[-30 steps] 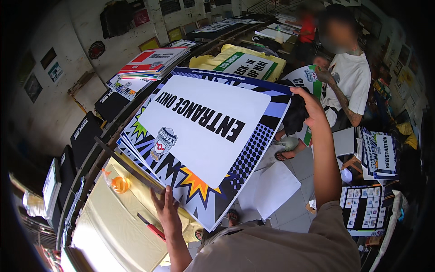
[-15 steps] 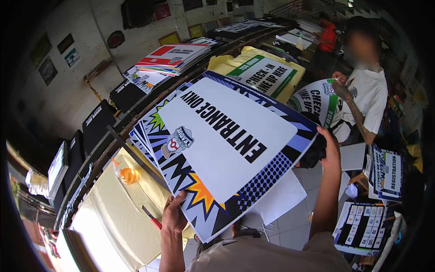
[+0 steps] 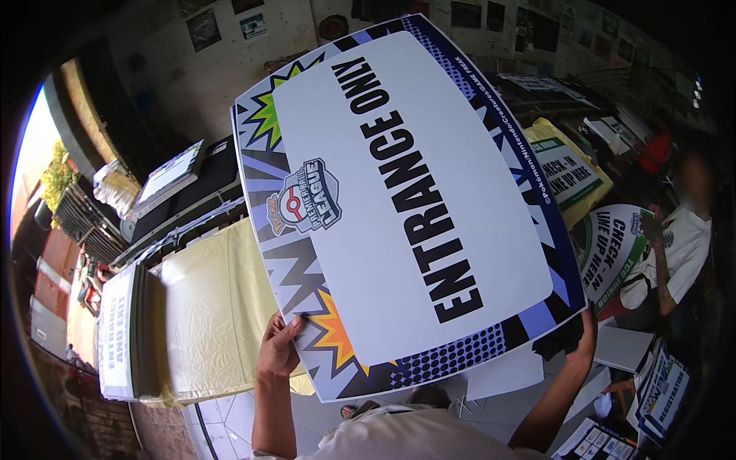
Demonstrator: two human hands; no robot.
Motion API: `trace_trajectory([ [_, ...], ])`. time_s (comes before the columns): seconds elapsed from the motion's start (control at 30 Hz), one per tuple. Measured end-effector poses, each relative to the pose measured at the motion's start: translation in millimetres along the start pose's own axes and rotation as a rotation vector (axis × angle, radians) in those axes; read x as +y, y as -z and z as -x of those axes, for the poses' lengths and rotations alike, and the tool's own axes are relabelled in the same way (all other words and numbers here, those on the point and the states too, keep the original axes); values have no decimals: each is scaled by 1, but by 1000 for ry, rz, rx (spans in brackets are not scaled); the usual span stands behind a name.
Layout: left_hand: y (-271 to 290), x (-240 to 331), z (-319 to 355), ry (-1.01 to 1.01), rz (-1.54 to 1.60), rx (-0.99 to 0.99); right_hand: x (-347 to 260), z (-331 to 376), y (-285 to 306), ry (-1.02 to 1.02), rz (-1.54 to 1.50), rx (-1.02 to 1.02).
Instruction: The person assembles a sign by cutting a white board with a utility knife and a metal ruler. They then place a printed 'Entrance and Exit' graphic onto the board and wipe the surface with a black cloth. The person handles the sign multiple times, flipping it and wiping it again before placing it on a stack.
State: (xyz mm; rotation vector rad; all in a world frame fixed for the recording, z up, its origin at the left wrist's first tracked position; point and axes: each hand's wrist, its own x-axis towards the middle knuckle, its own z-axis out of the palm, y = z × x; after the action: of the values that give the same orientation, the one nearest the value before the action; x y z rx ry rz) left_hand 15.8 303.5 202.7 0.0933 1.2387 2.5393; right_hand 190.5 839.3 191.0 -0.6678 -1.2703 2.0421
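A large printed sign board (image 3: 368,268) is held up in front of me, its white panel with black lettering facing me, framed by blue, black, green and orange comic-style shapes. My left hand (image 3: 277,346) grips its near left corner, thumb on the printed face. At the near right corner, my right hand (image 3: 586,337) holds the edge, with most of its fingers hidden behind the board. Something black (image 3: 558,341), perhaps cloth, shows just under the board beside that hand.
A table with a pale yellow cover (image 3: 211,307) stands at left, a stack of boards (image 3: 126,333) at its end. To the right, a person in a white shirt (image 3: 686,249) holds a green-and-white sign (image 3: 613,249). More signs (image 3: 663,391) lean at lower right.
My view has swung left. The board now stands more upright and fills more of the view, still in both hands. The red-handled cutter and orange item on the yellow cover no longer show.
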Motion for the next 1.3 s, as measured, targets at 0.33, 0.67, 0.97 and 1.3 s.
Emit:
trace_trajectory([
  [0.33, 70, 63, 73, -39, -35, 50, 31, 46, -106, -260, 60, -58],
  [0.67, 39, 22, 45, 12, -59, 0, 65, 79, -129, -111, -171, 59],
  [0.97, 60, 20, 4, 38, -89, -67, 60, 107, -142, 74, 49, 311],
  [1.3, -33, -66, -80, 152, -59, -209, 25, 28, -51, 82, -43, 370],
])
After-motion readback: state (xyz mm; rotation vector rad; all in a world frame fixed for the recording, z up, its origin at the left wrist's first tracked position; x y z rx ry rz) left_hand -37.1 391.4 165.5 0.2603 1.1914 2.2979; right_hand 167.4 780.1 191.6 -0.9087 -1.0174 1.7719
